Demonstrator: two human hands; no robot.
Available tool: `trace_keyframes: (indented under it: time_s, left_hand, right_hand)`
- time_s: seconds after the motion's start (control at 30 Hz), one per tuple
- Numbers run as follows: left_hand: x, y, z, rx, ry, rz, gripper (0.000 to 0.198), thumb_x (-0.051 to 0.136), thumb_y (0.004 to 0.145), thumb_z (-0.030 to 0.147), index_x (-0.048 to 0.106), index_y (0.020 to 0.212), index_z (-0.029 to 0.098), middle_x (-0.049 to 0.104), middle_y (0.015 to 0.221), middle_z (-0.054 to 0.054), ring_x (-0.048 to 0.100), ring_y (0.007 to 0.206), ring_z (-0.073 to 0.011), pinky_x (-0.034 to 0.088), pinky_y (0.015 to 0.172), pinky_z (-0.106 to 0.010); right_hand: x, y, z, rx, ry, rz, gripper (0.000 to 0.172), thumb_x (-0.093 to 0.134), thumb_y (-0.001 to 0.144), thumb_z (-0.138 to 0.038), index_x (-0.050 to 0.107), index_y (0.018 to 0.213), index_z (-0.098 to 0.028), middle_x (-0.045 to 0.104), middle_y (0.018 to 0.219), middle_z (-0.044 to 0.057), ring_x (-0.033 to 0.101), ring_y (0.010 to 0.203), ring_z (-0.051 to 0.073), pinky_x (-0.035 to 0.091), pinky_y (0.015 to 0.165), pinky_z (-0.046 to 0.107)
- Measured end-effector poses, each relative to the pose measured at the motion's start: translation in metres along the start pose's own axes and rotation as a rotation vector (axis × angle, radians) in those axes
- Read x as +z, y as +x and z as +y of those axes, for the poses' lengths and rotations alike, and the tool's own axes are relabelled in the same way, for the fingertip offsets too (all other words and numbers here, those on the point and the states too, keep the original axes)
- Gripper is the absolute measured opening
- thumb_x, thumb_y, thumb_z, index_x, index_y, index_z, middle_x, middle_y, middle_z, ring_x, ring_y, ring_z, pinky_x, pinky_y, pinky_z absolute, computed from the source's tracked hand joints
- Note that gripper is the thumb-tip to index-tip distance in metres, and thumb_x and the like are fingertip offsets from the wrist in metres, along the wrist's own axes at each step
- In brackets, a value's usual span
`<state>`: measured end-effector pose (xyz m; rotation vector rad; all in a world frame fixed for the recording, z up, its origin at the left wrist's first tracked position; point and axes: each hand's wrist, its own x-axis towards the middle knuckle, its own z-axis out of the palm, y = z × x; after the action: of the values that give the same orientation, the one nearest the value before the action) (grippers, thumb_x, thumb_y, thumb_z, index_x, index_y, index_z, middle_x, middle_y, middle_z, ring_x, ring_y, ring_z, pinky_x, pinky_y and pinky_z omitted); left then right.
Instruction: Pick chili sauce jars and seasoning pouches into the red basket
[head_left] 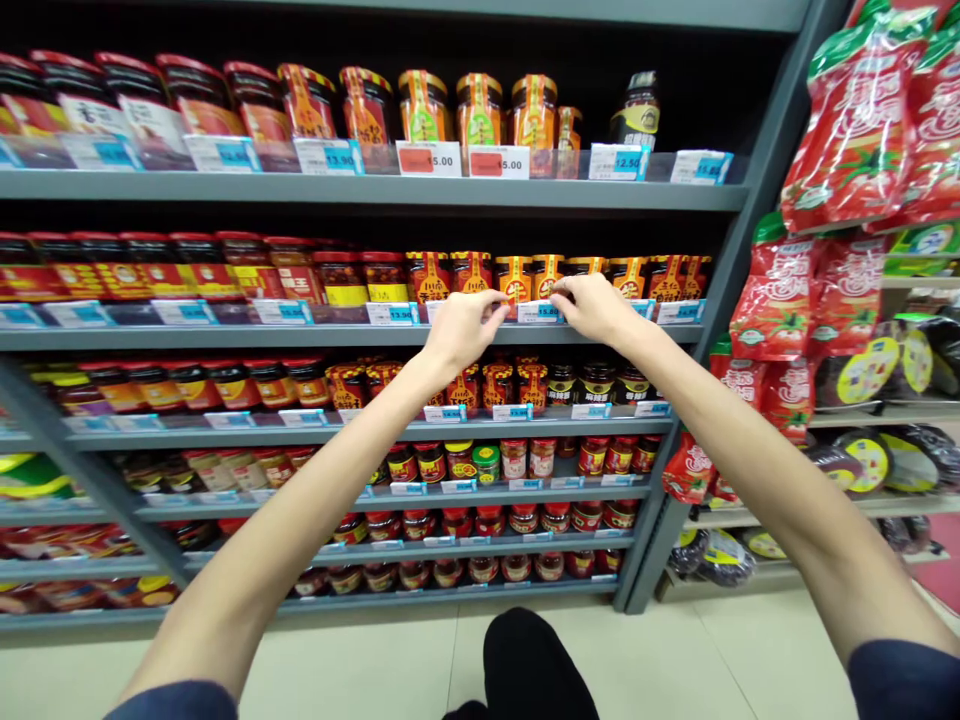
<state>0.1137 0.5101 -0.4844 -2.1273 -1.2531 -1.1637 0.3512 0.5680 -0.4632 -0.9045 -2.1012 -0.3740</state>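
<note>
Both my arms reach forward to the second shelf from the top. There, a white and blue price tag marked 15.80 sits at the shelf edge. My left hand is closed in a pinch at the tag's left end. From the other side, my right hand pinches at its right end, fingers bent. The exact contact under the fingertips is hard to see. Just behind the tag stand sauce jars with orange and yellow labels, upright in a row and partly covered by my hands.
Grey shelves hold rows of sauce jars above and below. Red pouches with green tops hang at the right, beside dark wrapped packs. Below are the tiled floor and my dark-clothed leg.
</note>
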Motion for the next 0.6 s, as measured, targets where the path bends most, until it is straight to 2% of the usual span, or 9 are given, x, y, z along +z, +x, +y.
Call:
trace_keyframes:
  time_s: [0.1, 0.2, 0.27, 0.33, 0.47, 0.6]
  left_hand:
    - [0.021, 0.019, 0.003, 0.058, -0.057, -0.073, 0.035, 0.053, 0.100, 0.032, 0.072, 0.126, 0.019, 0.078, 0.084, -0.007, 0.072, 0.082, -0.0242, 0.054, 0.088, -0.037]
    - [0.030, 0.041, 0.008, 0.091, -0.101, -0.212, 0.035, 0.051, 0.099, 0.028, 0.072, 0.126, 0.017, 0.075, 0.068, -0.004, 0.072, 0.074, -0.0237, 0.054, 0.086, -0.036]
    - [0.029, 0.052, 0.012, 0.051, -0.088, -0.285, 0.031, 0.053, 0.097, 0.027, 0.074, 0.118, 0.018, 0.068, 0.055, -0.001, 0.070, 0.064, -0.0231, 0.054, 0.081, -0.035]
    - [0.024, 0.060, 0.013, 0.027, -0.029, -0.293, 0.026, 0.058, 0.093, 0.025, 0.077, 0.111, 0.020, 0.064, 0.050, 0.001, 0.070, 0.065, -0.0236, 0.054, 0.082, -0.036]
    - [0.013, 0.064, 0.011, 0.044, 0.074, -0.304, 0.017, 0.066, 0.088, 0.023, 0.079, 0.099, 0.021, 0.063, 0.051, 0.000, 0.071, 0.077, -0.0250, 0.053, 0.091, -0.039]
    - [0.009, 0.061, 0.009, 0.019, 0.149, -0.311, 0.013, 0.065, 0.089, 0.022, 0.077, 0.092, 0.018, 0.067, 0.059, -0.003, 0.070, 0.076, -0.0252, 0.054, 0.085, -0.038]
  right_hand:
    - [0.009, 0.006, 0.000, 0.024, 0.041, -0.020, 0.022, 0.060, 0.096, -0.031, 0.081, 0.098, -0.025, 0.082, 0.102, 0.008, 0.073, 0.099, 0.032, 0.057, 0.095, 0.052]
    - [0.014, 0.014, 0.002, -0.018, 0.153, -0.030, 0.014, 0.068, 0.090, -0.028, 0.081, 0.091, -0.023, 0.082, 0.096, 0.006, 0.075, 0.094, 0.028, 0.058, 0.092, 0.044]
    - [0.016, 0.016, 0.003, -0.026, 0.184, -0.019, 0.012, 0.070, 0.087, -0.025, 0.081, 0.092, -0.023, 0.082, 0.096, 0.005, 0.075, 0.094, 0.028, 0.058, 0.090, 0.042]
    - [0.017, 0.016, 0.005, -0.031, 0.207, -0.005, 0.013, 0.070, 0.087, -0.024, 0.081, 0.093, -0.023, 0.082, 0.097, 0.005, 0.075, 0.093, 0.027, 0.058, 0.090, 0.041]
    - [0.012, 0.011, 0.005, -0.021, 0.204, 0.020, 0.012, 0.070, 0.086, -0.022, 0.081, 0.091, -0.020, 0.081, 0.091, 0.005, 0.074, 0.086, 0.027, 0.058, 0.085, 0.041]
    - [0.009, 0.006, 0.006, -0.012, 0.159, 0.025, 0.012, 0.070, 0.086, -0.018, 0.081, 0.089, -0.020, 0.080, 0.086, 0.006, 0.072, 0.079, 0.025, 0.057, 0.084, 0.041]
